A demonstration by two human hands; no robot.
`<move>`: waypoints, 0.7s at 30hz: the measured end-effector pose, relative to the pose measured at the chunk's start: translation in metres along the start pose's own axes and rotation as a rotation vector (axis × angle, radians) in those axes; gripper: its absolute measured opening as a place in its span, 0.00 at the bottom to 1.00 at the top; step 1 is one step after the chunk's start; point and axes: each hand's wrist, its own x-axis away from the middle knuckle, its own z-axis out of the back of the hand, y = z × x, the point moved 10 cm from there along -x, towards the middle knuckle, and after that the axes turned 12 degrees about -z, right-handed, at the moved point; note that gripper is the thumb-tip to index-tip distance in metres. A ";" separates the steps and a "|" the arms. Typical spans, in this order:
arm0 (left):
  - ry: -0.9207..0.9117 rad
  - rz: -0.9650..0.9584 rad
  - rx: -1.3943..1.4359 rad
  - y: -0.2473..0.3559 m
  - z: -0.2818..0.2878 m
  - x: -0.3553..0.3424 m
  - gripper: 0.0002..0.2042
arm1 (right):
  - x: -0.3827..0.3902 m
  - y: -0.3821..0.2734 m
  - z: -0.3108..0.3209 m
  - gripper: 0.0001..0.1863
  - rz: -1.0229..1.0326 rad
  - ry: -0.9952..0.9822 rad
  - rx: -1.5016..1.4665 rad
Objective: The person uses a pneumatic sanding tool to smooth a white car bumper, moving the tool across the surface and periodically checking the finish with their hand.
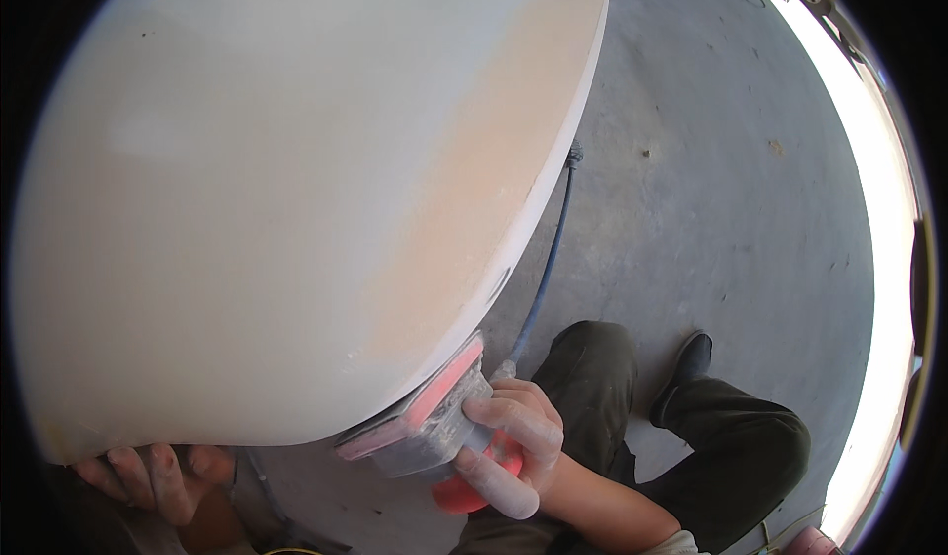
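Note:
A large white curved panel [267, 190], like a painted vehicle body part, fills the left and middle. A peach-tinted band [474, 180] runs along its right side. My right hand [518, 441] is wrapped round a dusty hand-held sander [425, 427] with a grey body, a pink-red pad edge and a red grip. The sander's pad lies against the panel's lower right edge, tilted along the curve. At the lower left, my left hand [163, 481] has its curled fingertips on the panel's bottom edge; its palm is partly in shadow. Pale dust coats the fingers of both hands.
A blue-grey hose [553, 259] runs from beside the sander up along the panel's right edge. My bent legs [731, 436] in dark trousers and a black shoe [689, 362] are over the grey concrete floor [731, 160]. Bright light lies along the far right.

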 end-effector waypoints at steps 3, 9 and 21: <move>0.050 -0.031 -0.086 0.006 0.007 -0.001 0.22 | -0.010 0.042 0.031 0.29 -0.182 0.095 -0.140; 0.022 -0.051 0.063 0.001 0.001 -0.001 0.21 | -0.001 0.025 0.014 0.23 -0.119 0.011 -0.183; 0.016 -0.049 0.070 0.002 0.025 0.015 0.19 | -0.012 0.019 0.036 0.41 -0.272 0.111 -0.120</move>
